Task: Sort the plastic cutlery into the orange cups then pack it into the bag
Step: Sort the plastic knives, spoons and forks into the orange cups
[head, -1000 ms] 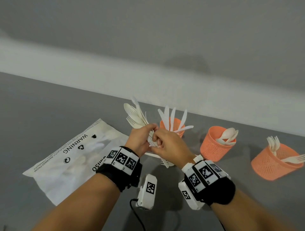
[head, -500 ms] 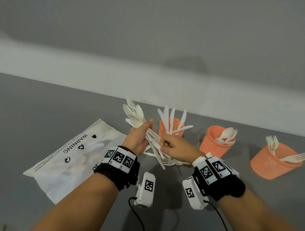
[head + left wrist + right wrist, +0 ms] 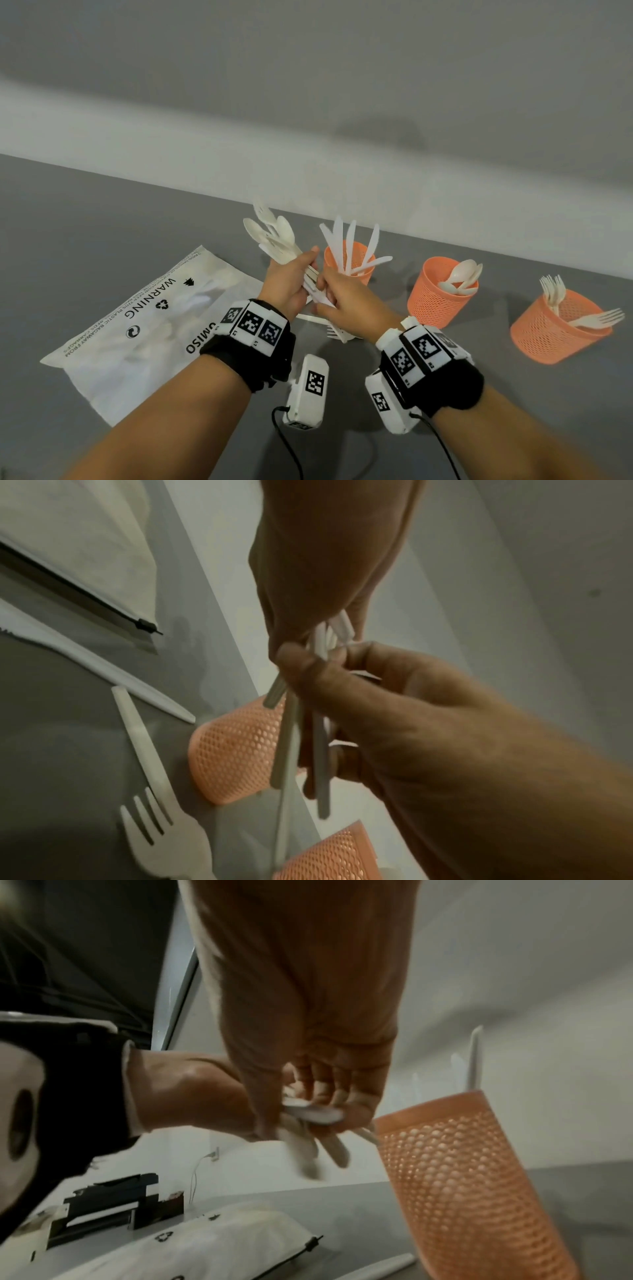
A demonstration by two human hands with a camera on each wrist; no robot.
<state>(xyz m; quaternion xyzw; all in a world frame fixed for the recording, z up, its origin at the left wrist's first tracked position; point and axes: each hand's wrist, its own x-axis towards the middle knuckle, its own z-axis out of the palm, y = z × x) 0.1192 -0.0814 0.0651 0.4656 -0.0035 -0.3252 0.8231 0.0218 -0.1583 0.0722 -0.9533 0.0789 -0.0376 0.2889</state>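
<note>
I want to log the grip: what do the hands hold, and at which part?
The left hand grips a bunch of cutlery by the handles, heads upward. The right hand pinches the handle ends.

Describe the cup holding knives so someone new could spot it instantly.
On the grey table, three orange mesh cups stand in a row right of the white bag. The knife cup is nearest the bag, just behind both hands; only it bristles with upright serrated knives.

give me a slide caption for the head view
Both hands grip a cutlery bundle beside three orange cups.
</note>
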